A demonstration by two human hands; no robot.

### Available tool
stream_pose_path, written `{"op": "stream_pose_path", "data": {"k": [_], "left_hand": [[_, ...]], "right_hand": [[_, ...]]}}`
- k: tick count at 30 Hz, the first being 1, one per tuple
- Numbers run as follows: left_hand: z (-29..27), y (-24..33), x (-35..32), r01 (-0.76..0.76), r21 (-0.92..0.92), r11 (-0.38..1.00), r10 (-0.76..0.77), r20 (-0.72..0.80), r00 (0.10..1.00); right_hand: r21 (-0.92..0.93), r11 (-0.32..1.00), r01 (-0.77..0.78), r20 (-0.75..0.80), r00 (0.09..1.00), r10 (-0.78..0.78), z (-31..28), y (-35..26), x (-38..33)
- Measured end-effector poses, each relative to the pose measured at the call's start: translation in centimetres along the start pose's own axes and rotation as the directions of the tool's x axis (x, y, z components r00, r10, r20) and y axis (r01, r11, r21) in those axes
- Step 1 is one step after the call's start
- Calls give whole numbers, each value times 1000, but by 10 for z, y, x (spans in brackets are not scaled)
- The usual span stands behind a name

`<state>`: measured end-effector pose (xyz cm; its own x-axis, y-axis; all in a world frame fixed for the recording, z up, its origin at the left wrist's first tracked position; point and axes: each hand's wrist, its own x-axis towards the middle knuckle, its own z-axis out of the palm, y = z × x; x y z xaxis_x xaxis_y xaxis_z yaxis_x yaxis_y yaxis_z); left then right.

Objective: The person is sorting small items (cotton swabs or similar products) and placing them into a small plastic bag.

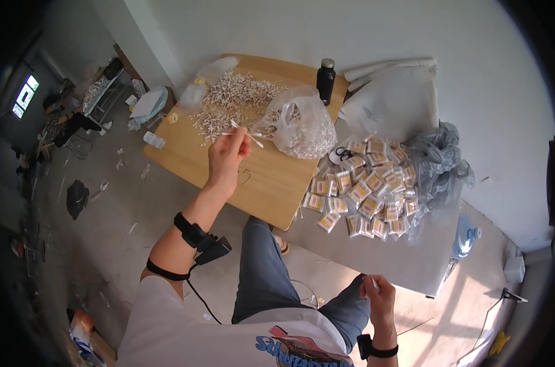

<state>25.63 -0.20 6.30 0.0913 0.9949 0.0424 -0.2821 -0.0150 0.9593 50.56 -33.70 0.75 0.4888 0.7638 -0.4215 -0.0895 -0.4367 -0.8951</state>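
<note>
Left of centre in the frame, the left hand (227, 156) pinched a few swabs (258, 143) at its fingertips, one slanting from upper left to lower right. The loose pile (244, 93) lay just above that hand, well apart from the right hand (381, 298) at lower right, whose fingers were curled, though whether around anything I could not tell.

I count 2 hands (223, 160) (381, 298), 1 dark bottle (326, 84) top centre, 1 bluish jug (464, 240) at right, 1 wooden table (268, 183); swabs (228, 98) and packets (370, 206) defeat counting.
</note>
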Motion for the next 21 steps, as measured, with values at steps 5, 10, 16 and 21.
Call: {"op": "stream_pose_path", "data": {"k": [5, 10, 16, 21], "left_hand": [[17, 13, 15, -89, -266, 960, 112, 72, 991], [16, 15, 46, -443, -42, 896, 439, -72, 895], [-115, -85, 138, 321, 381, 867, -223, -279, 934], [-145, -130, 47, 447, 375, 812, -416, -165, 894]], "right_hand": [[11, 998, -62, -124, 990, 63, 0, 7, -2], [87, 991, -105, -187, 975, 119, -1, 19, 8], [42, 999, -32, -93, 995, 36, 4, 10, 6], [41, 997, -61, -77, 995, 64, -1, 20, -1]]}}
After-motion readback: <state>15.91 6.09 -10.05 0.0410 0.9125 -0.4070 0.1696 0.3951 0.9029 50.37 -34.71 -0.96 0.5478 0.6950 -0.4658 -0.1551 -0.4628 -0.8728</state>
